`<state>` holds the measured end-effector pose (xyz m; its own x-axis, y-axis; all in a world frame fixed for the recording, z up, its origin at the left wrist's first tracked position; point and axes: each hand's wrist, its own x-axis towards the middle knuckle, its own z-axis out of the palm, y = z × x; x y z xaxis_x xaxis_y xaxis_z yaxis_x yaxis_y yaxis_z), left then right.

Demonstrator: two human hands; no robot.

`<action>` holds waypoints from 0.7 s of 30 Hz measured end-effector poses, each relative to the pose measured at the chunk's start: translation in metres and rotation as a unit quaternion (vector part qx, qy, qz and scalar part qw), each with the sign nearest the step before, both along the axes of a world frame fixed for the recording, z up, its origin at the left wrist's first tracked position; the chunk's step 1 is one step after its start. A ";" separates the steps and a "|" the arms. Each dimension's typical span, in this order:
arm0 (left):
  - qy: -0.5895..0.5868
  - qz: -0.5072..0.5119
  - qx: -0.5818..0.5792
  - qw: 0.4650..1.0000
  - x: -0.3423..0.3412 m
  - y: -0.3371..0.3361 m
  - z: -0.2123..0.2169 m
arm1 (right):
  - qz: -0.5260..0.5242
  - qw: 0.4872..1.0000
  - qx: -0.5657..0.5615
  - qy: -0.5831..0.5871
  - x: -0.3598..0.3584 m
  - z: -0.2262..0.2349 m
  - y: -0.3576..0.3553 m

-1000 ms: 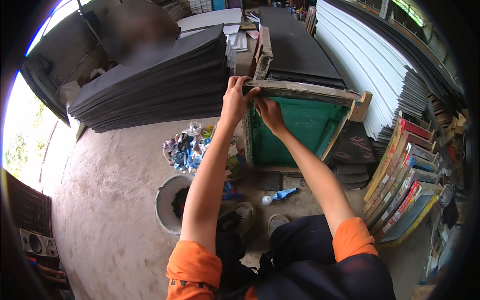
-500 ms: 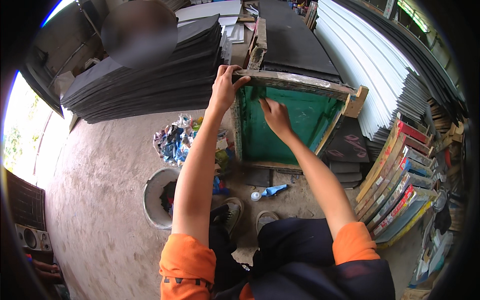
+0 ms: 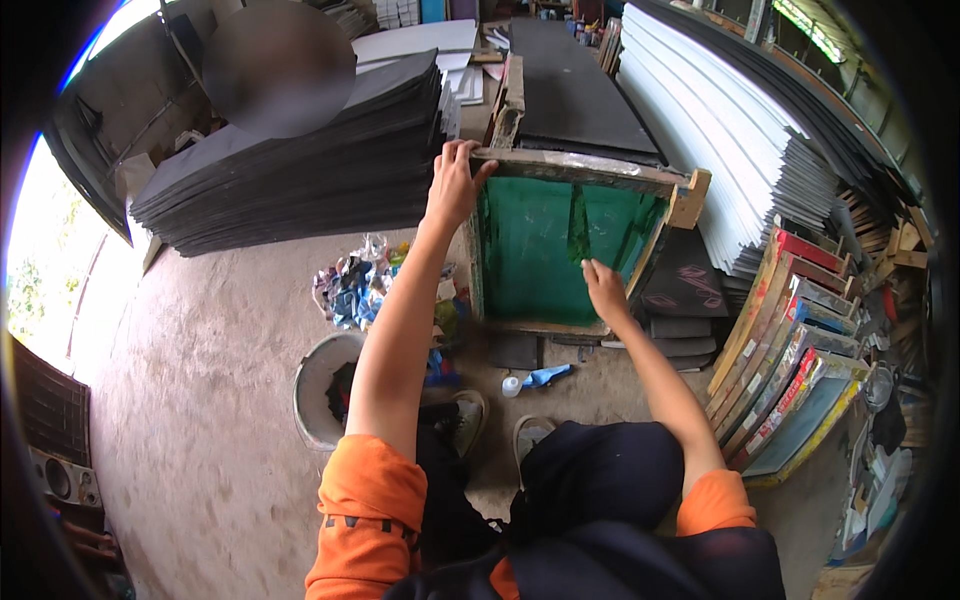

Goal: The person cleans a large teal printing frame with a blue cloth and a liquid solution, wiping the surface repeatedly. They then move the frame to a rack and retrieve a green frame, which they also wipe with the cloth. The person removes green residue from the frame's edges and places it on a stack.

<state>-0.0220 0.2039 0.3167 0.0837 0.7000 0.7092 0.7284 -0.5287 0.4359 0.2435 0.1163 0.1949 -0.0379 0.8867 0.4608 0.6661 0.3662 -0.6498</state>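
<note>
A wooden-framed screen with green mesh (image 3: 530,255) stands tilted in front of me. My left hand (image 3: 456,185) is wrapped over the top left corner of its wooden frame (image 3: 590,163), with the thumb on the near side. Over the right part of the mesh, the closed fingers of my right hand (image 3: 604,287) pinch the lower end of a narrow dark green strip (image 3: 578,225). This strip runs upward across the mesh. Whether it is a film or a flat tool, I cannot tell.
A round bucket (image 3: 310,400) and a heap of crumpled scraps (image 3: 350,285) lie left of the screen. A small bottle (image 3: 512,386) and blue tube (image 3: 546,376) are near my feet. Black sheets (image 3: 300,180) and white sheets (image 3: 700,130) are stacked behind; more frames (image 3: 790,350) lean at right.
My right hand has moved from the upper left of the mesh down and to the right. A longer green strip now shows above it. My left hand stays on the frame corner.
</note>
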 end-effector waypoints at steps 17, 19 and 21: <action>0.186 0.039 0.088 0.978 0.080 -0.014 0.008 | -0.052 0.998 0.032 -0.012 0.014 0.066 -0.046; 0.187 0.047 0.074 0.979 0.083 -0.011 0.008 | -0.048 0.997 0.047 -0.025 0.014 0.075 -0.044; 0.189 0.047 0.063 0.979 0.083 -0.006 0.009 | -0.047 0.997 0.058 -0.033 0.012 0.081 -0.042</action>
